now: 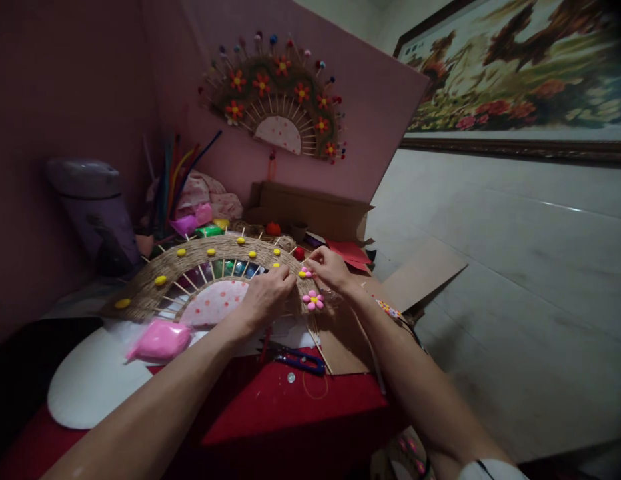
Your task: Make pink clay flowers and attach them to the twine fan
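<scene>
Partly petalled flower (307,272) on twine fan (196,251), could shift if nudged by right hand (334,269), fingers pinched narrow, or left hand (270,291), fingers bunched; whether either holds anything, cannot tell.

Your twine fan (230,248): tan arch, wooden sticks (186,281), yellow dots (161,280), finished pink flower (313,300) near right end. Lies before you.

Home-like room, framed painting (520,73).

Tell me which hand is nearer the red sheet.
Right. The right hand is just in front of the red sheet, by the right end of the fan; the left hand is farther off, more leftward.
</scene>
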A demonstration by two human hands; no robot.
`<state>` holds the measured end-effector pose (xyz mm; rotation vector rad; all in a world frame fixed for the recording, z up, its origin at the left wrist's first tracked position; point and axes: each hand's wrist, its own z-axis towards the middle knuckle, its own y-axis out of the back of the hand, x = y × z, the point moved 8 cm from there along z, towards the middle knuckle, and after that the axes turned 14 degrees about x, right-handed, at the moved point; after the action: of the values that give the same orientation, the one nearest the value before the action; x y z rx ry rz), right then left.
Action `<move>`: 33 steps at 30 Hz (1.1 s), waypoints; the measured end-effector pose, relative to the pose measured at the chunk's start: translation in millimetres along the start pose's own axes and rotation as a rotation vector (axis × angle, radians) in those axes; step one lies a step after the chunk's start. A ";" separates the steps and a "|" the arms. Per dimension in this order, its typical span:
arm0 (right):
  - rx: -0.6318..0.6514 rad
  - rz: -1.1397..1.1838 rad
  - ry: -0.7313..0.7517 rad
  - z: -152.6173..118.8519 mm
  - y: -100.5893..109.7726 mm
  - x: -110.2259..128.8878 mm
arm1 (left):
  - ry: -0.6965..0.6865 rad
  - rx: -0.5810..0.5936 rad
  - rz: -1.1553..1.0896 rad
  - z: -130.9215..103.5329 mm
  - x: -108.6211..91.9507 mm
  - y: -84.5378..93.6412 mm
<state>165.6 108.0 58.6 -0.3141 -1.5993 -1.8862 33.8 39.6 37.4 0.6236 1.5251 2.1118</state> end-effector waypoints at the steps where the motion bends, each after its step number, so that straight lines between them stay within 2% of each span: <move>1: 0.007 0.003 -0.016 2.2 -0.7 -1.8 | 0.001 0.000 0.001 0.0 0.0 -0.1; 9: 0.131 0.187 -0.119 9.9 -11.8 -9.6 | 0.003 -0.005 -0.004 0.9 -0.8 0.3; 14: 0.128 0.312 -0.182 5.5 -13.3 -10.1 | 0.010 0.014 0.003 1.1 -1.6 0.9; 20: 0.206 0.607 -0.162 0.4 -18.7 -3.0 | 0.010 0.021 0.008 1.3 -1.1 0.4; 25: 0.118 0.447 -0.208 1.7 -12.7 -7.2 | 0.009 0.019 -0.003 1.2 -0.8 0.1; 29: 0.138 0.399 -0.163 3.0 -10.9 -3.3 | 0.005 0.014 -0.013 0.6 -1.1 1.2; 33: 0.128 0.260 -0.123 4.0 -0.3 -2.1 | 0.002 0.013 -0.013 1.0 -0.7 1.3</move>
<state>166.2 112.4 58.1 -0.5634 -1.6619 -1.5871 34.8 39.6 38.8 0.6145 1.5414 2.0952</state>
